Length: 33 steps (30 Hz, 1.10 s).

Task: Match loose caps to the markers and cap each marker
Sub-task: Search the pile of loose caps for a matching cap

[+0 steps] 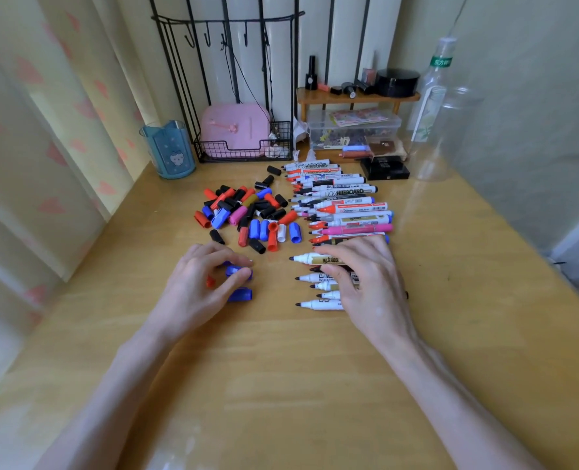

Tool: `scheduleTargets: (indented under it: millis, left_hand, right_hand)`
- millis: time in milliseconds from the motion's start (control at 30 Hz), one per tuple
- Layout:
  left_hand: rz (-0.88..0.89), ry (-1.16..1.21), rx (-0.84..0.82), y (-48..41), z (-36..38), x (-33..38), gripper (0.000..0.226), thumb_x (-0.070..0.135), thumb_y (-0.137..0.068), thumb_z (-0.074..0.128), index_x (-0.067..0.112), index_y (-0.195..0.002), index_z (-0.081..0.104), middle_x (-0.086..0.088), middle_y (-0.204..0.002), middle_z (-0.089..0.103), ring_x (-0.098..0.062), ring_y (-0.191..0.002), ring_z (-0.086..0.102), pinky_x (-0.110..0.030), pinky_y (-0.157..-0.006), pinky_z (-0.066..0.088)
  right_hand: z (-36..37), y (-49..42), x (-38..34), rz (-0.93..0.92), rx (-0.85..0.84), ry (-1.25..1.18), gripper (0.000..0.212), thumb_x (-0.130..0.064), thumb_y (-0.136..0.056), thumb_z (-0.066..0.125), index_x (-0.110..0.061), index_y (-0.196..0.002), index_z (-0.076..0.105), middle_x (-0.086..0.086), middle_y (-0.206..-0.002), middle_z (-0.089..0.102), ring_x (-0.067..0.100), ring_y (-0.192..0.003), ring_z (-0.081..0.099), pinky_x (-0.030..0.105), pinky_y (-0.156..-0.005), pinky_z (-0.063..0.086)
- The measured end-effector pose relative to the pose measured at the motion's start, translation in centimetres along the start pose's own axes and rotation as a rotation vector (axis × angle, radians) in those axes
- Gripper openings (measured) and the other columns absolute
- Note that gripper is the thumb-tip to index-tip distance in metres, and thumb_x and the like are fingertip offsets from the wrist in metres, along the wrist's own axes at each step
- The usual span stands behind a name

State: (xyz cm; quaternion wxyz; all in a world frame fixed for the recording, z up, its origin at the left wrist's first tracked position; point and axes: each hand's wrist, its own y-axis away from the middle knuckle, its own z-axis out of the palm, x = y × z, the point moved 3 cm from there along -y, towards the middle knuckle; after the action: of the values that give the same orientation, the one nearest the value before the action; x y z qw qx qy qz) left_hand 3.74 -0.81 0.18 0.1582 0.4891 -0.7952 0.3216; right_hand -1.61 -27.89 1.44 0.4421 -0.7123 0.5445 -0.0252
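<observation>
A heap of loose caps [247,212], red, blue, black, pink and white, lies at the table's middle. To its right, several uncapped markers [342,201] lie in a row with tips pointing left. My left hand [203,279] curls over a few blue caps, its thumb and fingers around one blue cap [239,272]; another blue cap [242,295] and a red cap [210,282] lie beside it. My right hand [362,276] rests with spread fingers on the nearest markers [318,281], which have black tips.
A wire rack [244,144] with a pink case, a blue cup [169,150], a wooden shelf [355,96] with cosmetics, a clear box and plastic bottles [433,130] stand at the back. A curtain hangs left, a wall rises right.
</observation>
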Motion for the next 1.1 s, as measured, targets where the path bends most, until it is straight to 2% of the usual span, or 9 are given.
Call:
scheduleTargets:
  millis: [67, 333, 500, 733, 867, 933, 967, 1033, 1100]
  left_hand:
    - [0.022, -0.04, 0.042, -0.6, 0.5, 0.4, 0.013, 0.041, -0.099, 0.067, 0.034, -0.107, 0.075, 0.016, -0.109, 0.063, -0.013, -0.107, 0.055, -0.034, -0.093, 0.047]
    - [0.174, -0.274, 0.157, -6.5, 5.6, 2.9, 0.026, 0.024, -0.096, 0.069, 0.02, -0.122, 0.072, -0.003, -0.12, 0.061, -0.032, -0.113, 0.052, -0.049, -0.093, 0.046]
    - [0.207, -0.447, 0.049, -9.2, 7.6, 3.1, 0.052, 0.007, -0.093, 0.067, 0.028, -0.141, 0.065, 0.004, -0.142, 0.061, -0.033, -0.131, 0.042, -0.045, -0.095, 0.029]
    - [0.249, -0.425, 0.052, -9.5, 7.6, 3.3, 0.035, 0.025, -0.092, 0.077, 0.027, -0.127, 0.074, 0.002, -0.124, 0.073, -0.033, -0.127, 0.049, -0.047, -0.089, 0.032]
    - [0.364, -0.374, 0.091, -8.6, 6.1, 3.0, 0.024, 0.037, -0.096, 0.07, 0.017, -0.107, 0.078, -0.001, -0.114, 0.072, -0.033, -0.125, 0.053, -0.04, -0.089, 0.033]
    - [0.385, -0.265, 0.12, -7.1, 4.8, 3.2, 0.025, 0.037, -0.099, 0.068, 0.015, -0.108, 0.074, 0.003, -0.116, 0.071, -0.028, -0.127, 0.055, -0.038, -0.093, 0.038]
    - [0.351, -0.191, 0.121, -6.1, 4.0, 3.4, 0.026, 0.037, -0.1, 0.067, 0.015, -0.111, 0.071, 0.005, -0.116, 0.07, -0.024, -0.123, 0.058, -0.036, -0.094, 0.044]
    - [0.256, -0.076, 0.102, -4.2, 2.9, 3.8, 0.027, 0.04, -0.098, 0.067, 0.018, -0.113, 0.064, 0.013, -0.105, 0.067, -0.016, -0.097, 0.065, -0.037, -0.082, 0.054]
    - [0.203, -0.007, 0.084, -2.5, 2.3, 3.8, 0.029, 0.044, -0.093, 0.071, 0.021, -0.109, 0.061, 0.018, -0.098, 0.066, -0.01, -0.081, 0.062, -0.034, -0.071, 0.055]
  right_hand:
    - [-0.1, -0.1, 0.0, -0.002, 0.009, -0.005, 0.026, -0.007, -0.09, 0.078, -0.019, -0.114, 0.078, -0.007, -0.098, 0.069, 0.019, -0.102, 0.053, 0.031, -0.093, 0.046]
    - [-0.8, -0.2, 0.8, 0.072, 0.074, 0.029, 0.03, -0.005, -0.09, 0.077, -0.017, -0.117, 0.077, -0.004, -0.105, 0.071, 0.024, -0.105, 0.056, 0.032, -0.095, 0.047]
    - [-1.2, -0.1, 1.8, 0.126, 0.09, 0.047, 0.032, -0.006, -0.09, 0.077, -0.02, -0.118, 0.077, -0.007, -0.106, 0.071, 0.02, -0.103, 0.053, 0.025, -0.094, 0.044]
    - [-1.2, -0.3, 2.0, 0.135, 0.089, 0.05, 0.028, -0.01, -0.093, 0.075, -0.022, -0.119, 0.076, -0.006, -0.105, 0.071, 0.021, -0.102, 0.054, 0.024, -0.093, 0.043]
    - [-1.3, -0.3, 1.9, 0.142, 0.092, 0.038, 0.029, -0.011, -0.093, 0.075, -0.023, -0.119, 0.076, -0.008, -0.103, 0.07, 0.019, -0.103, 0.052, 0.023, -0.092, 0.042]
    - [-1.2, -0.3, 1.7, 0.132, 0.087, 0.015, 0.029, -0.011, -0.093, 0.075, -0.023, -0.119, 0.076, -0.009, -0.104, 0.07, 0.018, -0.104, 0.052, 0.027, -0.094, 0.044]
    - [-1.2, -0.3, 1.5, 0.126, 0.083, -0.001, 0.029, -0.011, -0.093, 0.076, -0.023, -0.119, 0.077, -0.01, -0.106, 0.07, 0.018, -0.105, 0.053, 0.029, -0.095, 0.045]
    - [-1.0, -0.2, 1.0, 0.116, 0.074, -0.035, 0.029, -0.011, -0.092, 0.076, -0.024, -0.119, 0.077, -0.011, -0.109, 0.072, 0.019, -0.108, 0.054, 0.029, -0.097, 0.046]
    - [-0.5, -0.1, 0.4, 0.108, 0.058, -0.058, 0.029, -0.011, -0.092, 0.077, -0.025, -0.117, 0.079, -0.012, -0.108, 0.072, 0.021, -0.107, 0.055, 0.03, -0.097, 0.047]
